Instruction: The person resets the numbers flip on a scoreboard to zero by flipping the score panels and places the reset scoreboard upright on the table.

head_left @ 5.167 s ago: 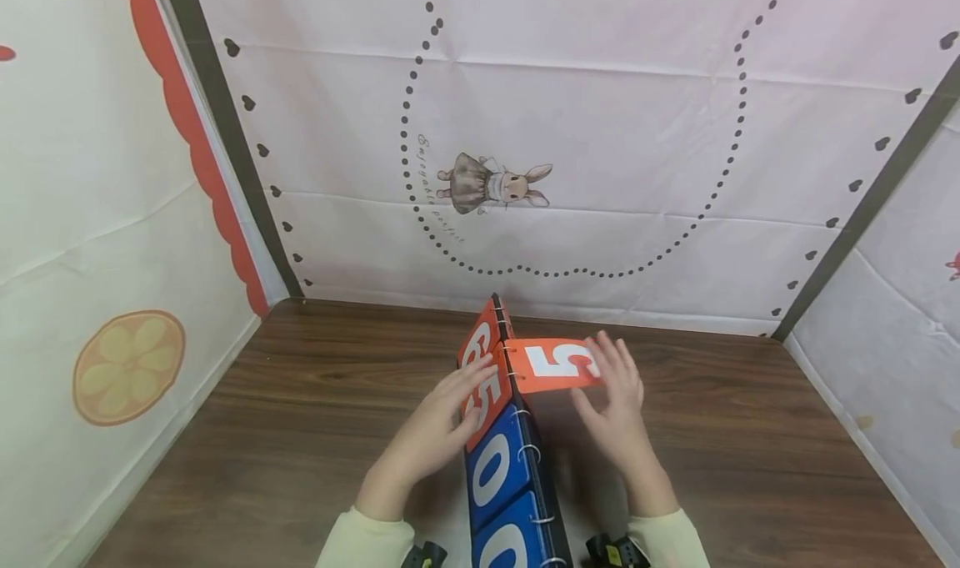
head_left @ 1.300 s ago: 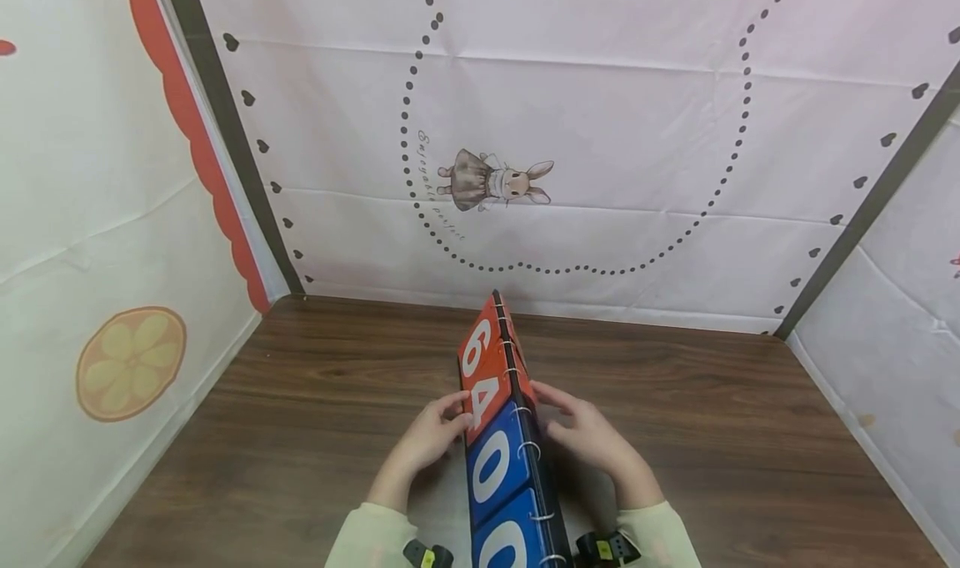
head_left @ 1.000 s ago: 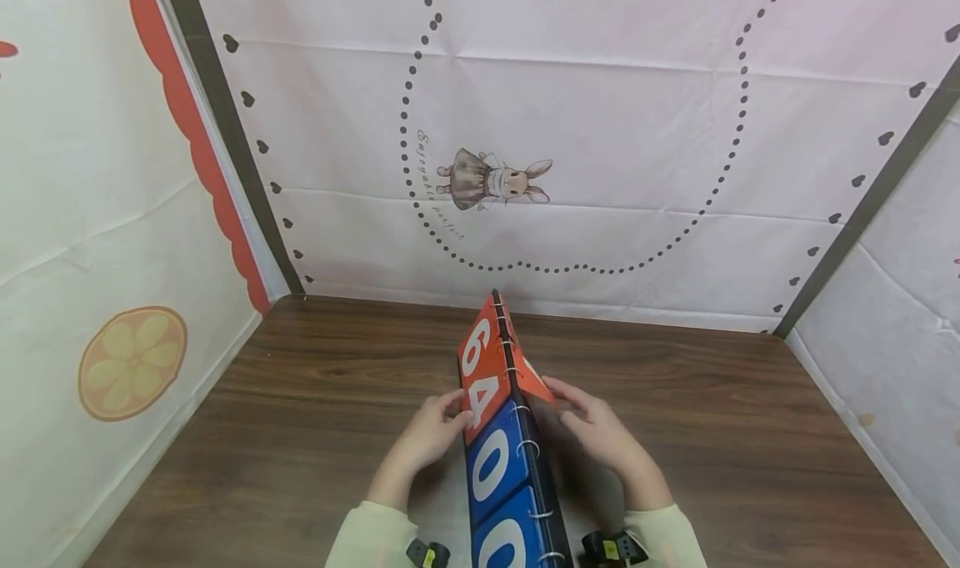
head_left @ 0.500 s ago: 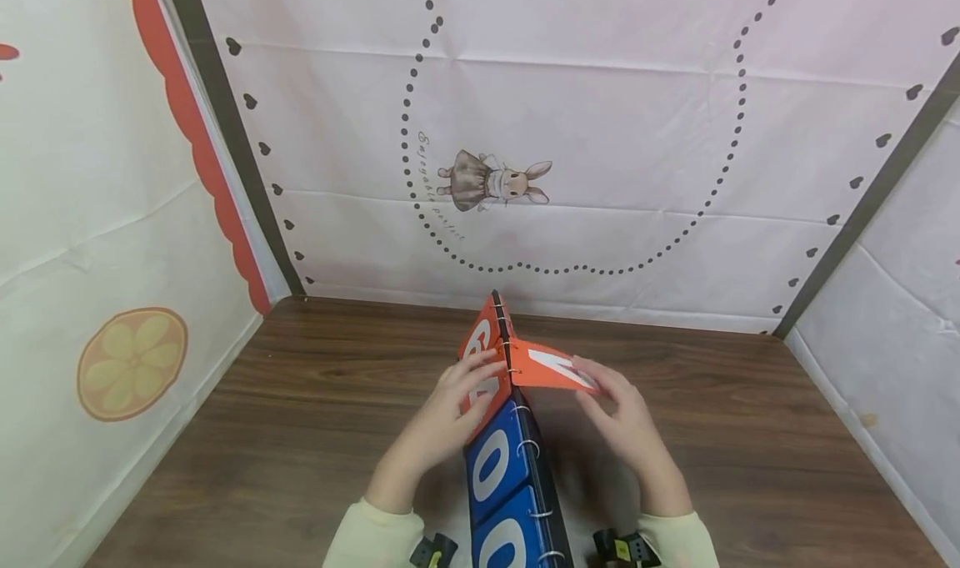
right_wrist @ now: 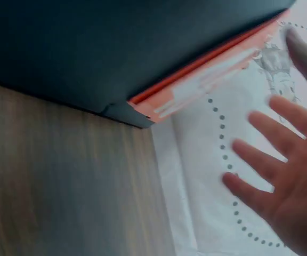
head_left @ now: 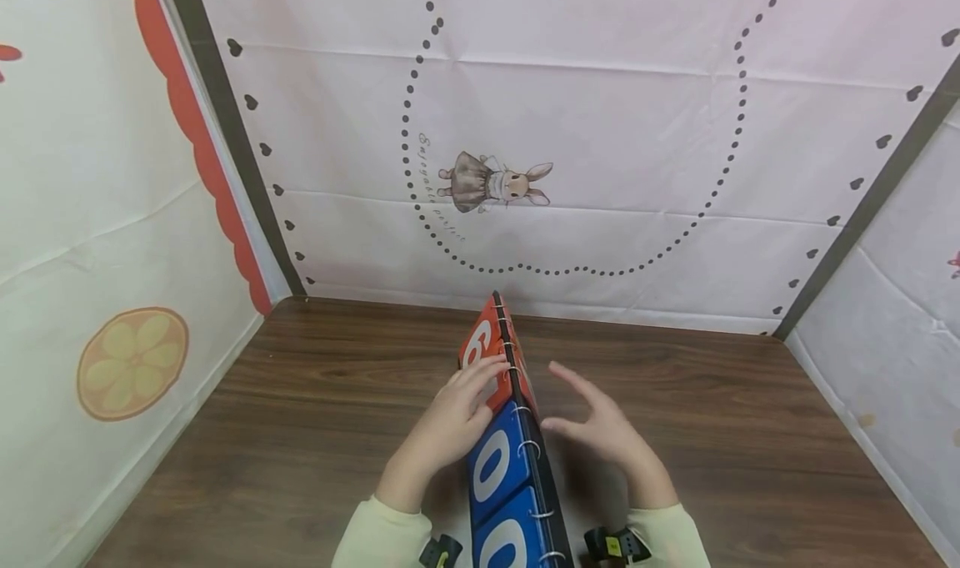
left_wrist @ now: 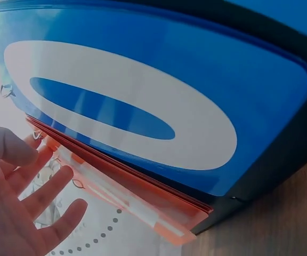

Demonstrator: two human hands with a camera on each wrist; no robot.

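Note:
A tent-shaped flip scoreboard (head_left: 551, 501) stands on the table, its cards hung on rings along a black top edge. Blue cards (head_left: 491, 465) with a white 0 are nearest; an orange card (head_left: 474, 347) with a white 6 is at the far end. My left hand (head_left: 446, 422) is over the orange card between them, hiding most of it, with its fingertips near the rings. To the right, my right hand (head_left: 607, 430) has spread fingers and holds nothing. It is apart from the orange cards (head_left: 527, 389) hanging down the board's right face.
The dark wood table (head_left: 337, 401) extends on both sides of the board. A white printed cloth wall (head_left: 600, 159) rises behind it, with further cloth walls at the left and right. Each wrist carries a small black device (head_left: 617, 545).
Half a second ago, my right hand held an orange card out to the right; it has let go, and the card now hangs down that side. The left hand stays over the orange cards.

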